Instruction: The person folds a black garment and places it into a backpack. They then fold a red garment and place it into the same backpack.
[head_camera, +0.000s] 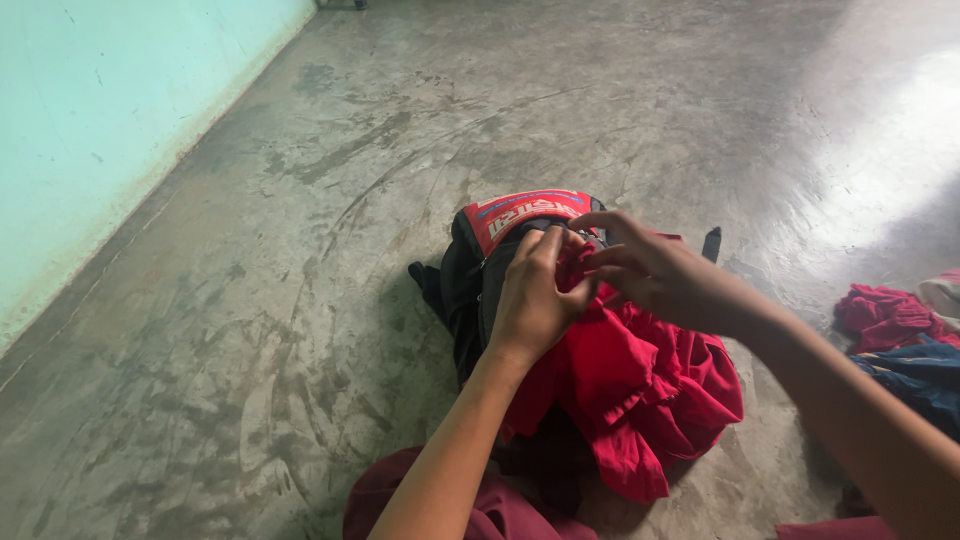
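A black backpack (462, 290) with a red panel on its top stands on the concrete floor in front of me. A red garment (640, 385) spills out of its opening toward my lap. My left hand (535, 300) is closed over the bag's opening, gripping the red cloth at the edge. My right hand (650, 272) meets it from the right, fingers pinching the same red cloth near the bag's mouth. What lies inside the bag is hidden by my hands.
A pale turquoise wall (110, 120) runs along the left. More clothes, red (885, 315) and dark blue (920, 375), lie in a heap at the right edge. My maroon-clad knee (400, 500) is at the bottom. Bare grey floor (300, 250) stretches ahead.
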